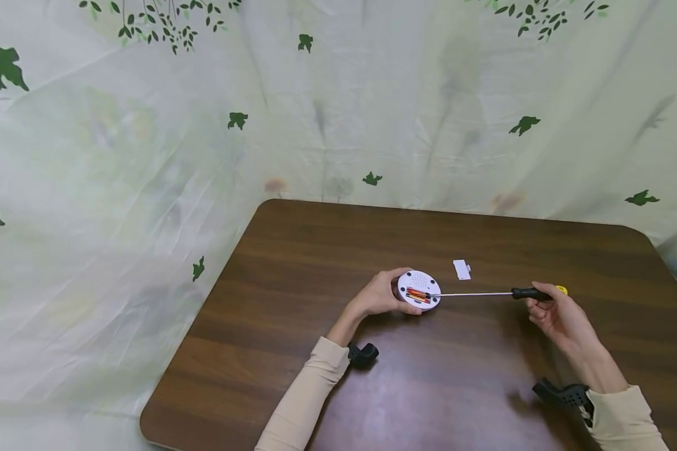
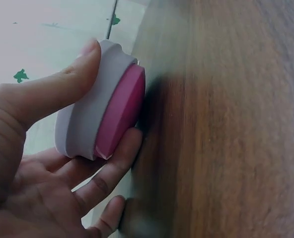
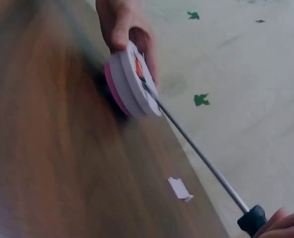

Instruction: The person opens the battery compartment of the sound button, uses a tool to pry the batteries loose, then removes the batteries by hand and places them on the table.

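My left hand (image 1: pixel 380 294) grips a round white-and-pink battery device (image 1: pixel 428 281) by its rim, thumb on one side and fingers on the other. Its white underside faces up, with small holes, dark feet and an uncovered battery compartment. Red-and-orange batteries (image 1: pixel 417 295) lie inside. In the left wrist view the pink part (image 2: pixel 124 109) of the device is turned toward the wooden table. My right hand (image 1: pixel 561 319) holds a long screwdriver (image 1: pixel 476 294) by its black-and-yellow handle. The shaft runs level to the left, and its tip sits at the batteries' right end.
A small white battery cover (image 1: pixel 461 269) lies on the brown wooden table (image 1: pixel 316 238), just beyond the screwdriver shaft. Behind the table and along its left side hangs a pale curtain (image 1: pixel 338 94) with green leaf prints. Each wrist carries a black camera mount (image 1: pixel 363 355).
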A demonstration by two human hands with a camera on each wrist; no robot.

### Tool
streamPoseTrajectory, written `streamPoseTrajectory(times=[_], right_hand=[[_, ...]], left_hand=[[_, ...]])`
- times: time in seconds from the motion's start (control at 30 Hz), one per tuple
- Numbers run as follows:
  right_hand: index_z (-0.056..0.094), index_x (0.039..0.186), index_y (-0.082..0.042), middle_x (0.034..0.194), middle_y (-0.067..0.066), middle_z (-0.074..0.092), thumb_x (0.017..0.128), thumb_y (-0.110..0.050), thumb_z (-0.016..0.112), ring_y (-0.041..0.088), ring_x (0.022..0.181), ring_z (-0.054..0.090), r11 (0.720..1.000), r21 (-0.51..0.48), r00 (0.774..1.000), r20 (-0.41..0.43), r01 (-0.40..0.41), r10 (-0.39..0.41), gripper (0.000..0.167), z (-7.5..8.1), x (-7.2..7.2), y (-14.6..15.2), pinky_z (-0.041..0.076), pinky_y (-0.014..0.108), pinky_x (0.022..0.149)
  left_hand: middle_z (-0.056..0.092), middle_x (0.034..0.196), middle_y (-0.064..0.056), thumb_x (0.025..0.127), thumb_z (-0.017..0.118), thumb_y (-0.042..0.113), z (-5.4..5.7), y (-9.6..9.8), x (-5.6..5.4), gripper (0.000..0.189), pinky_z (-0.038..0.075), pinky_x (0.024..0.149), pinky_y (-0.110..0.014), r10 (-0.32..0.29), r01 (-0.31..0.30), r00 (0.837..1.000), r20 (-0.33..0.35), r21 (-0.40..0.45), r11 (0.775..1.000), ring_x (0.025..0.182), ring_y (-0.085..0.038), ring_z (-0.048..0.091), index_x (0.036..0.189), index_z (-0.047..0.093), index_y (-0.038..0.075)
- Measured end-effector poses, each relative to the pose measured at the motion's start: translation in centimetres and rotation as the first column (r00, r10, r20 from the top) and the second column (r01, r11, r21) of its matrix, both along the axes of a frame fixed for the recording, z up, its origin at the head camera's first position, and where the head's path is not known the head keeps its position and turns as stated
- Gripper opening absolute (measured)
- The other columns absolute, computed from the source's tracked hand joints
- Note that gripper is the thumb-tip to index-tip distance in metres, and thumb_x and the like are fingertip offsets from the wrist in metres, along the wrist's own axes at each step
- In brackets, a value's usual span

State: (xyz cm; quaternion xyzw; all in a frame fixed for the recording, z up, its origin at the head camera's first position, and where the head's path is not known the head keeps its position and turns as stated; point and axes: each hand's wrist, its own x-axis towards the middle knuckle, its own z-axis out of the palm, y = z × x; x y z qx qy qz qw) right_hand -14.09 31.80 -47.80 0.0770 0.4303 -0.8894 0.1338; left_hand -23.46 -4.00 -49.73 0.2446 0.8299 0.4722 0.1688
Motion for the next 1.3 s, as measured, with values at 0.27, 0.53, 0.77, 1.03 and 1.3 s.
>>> streamPoseTrajectory(times=[0.27,0.53,0.77,1.03,1.3], right_hand=[[0.067,0.091,-0.006,0.073,0.006,0.073,0.114,-0.018,0.035,0.014,0.059,0.025,0.997,-0.074,1.0,-0.002,-0.007,0.007,0.041,-1.2,1.5,0.5,0.02,0.029,0.064],[0.072,0.094,-0.005,0.073,0.005,0.073,0.114,-0.016,0.031,0.019,0.057,0.02,0.999,0.015,0.989,-0.139,-0.041,0.042,0.047,0.7,1.9,0.5,0.018,0.034,0.063],[0.07,0.095,-0.011,0.069,-0.001,0.069,0.113,-0.022,0.043,0.023,0.055,0.025,0.968,0.249,0.994,-0.111,0.013,0.015,0.034,2.1,2.0,-0.5,0.021,0.038,0.067],[0.056,0.108,-0.011,0.068,-0.001,0.069,0.108,-0.022,0.055,0.025,0.05,0.03,0.896,0.417,0.975,-0.212,0.151,-0.065,0.011,3.6,2.4,-2.2,0.021,0.04,0.061],[0.053,0.109,-0.007,0.067,0.0,0.068,0.105,-0.028,0.063,0.021,0.045,0.039,0.738,0.633,0.955,-0.292,0.234,-0.052,0.023,6.8,2.6,-4.6,0.021,0.043,0.052]], left_hand=[[0.069,0.13,-0.007,0.071,0.097,0.021,0.1,-0.4,0.0,0.087,0.046,0.101,-0.024,-0.004,0.004,1.0,-0.014,-0.042,0.999,0.115,-0.012,0.06,0.146,0.054,0.01],[0.067,0.131,-0.007,0.069,0.098,0.018,0.2,-0.3,0.1,0.089,0.046,0.103,-0.024,0.003,-0.003,1.0,0.015,0.019,1.0,0.115,-0.011,0.06,0.145,0.054,0.011],[0.066,0.134,-0.007,0.069,0.098,0.017,0.1,-0.2,0.0,0.094,0.045,0.104,-0.025,-0.008,0.008,1.0,0.012,0.027,1.0,0.117,-0.011,0.059,0.15,0.051,0.012],[0.069,0.131,-0.007,0.065,0.1,0.014,-0.1,-0.3,0.2,0.093,0.047,0.099,-0.022,-0.004,0.003,1.0,0.023,0.064,0.998,0.112,-0.008,0.06,0.147,0.056,0.013],[0.071,0.129,-0.004,0.062,0.102,0.021,0.0,0.0,0.0,0.093,0.047,0.099,-0.025,0.028,-0.031,0.996,-0.08,-0.033,0.999,0.114,-0.013,0.062,0.145,0.06,0.018]])
